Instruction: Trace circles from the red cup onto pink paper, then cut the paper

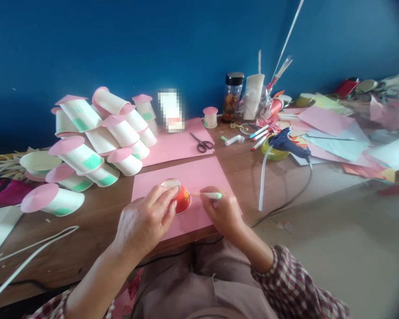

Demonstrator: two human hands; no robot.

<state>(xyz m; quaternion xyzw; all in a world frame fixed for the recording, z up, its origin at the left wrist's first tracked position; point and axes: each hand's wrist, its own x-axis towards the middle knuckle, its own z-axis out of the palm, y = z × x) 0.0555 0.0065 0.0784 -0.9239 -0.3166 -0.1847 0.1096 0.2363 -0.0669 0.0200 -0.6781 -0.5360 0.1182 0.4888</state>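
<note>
A red paper cup (183, 200) with a yellow pattern lies tilted on a pink sheet (202, 173) near the table's front edge. My left hand (149, 217) holds the cup, its fingers over the top and side. A slim pen with a pale green end (213, 195) is pinched in my right hand (224, 212), and its other end points at the cup's right side. Behind lies a second pink sheet (173, 148), with black-handled scissors (203, 144) on its right part.
Several white cups with pink cone tops (93, 161) are piled at the left. A blue glue gun (287, 144) rests on a yellow-green roll at the right, near markers (260, 133), a dark-lidded jar (233, 97), stacked cups (253, 95) and coloured paper (339, 139). Cables cross the table.
</note>
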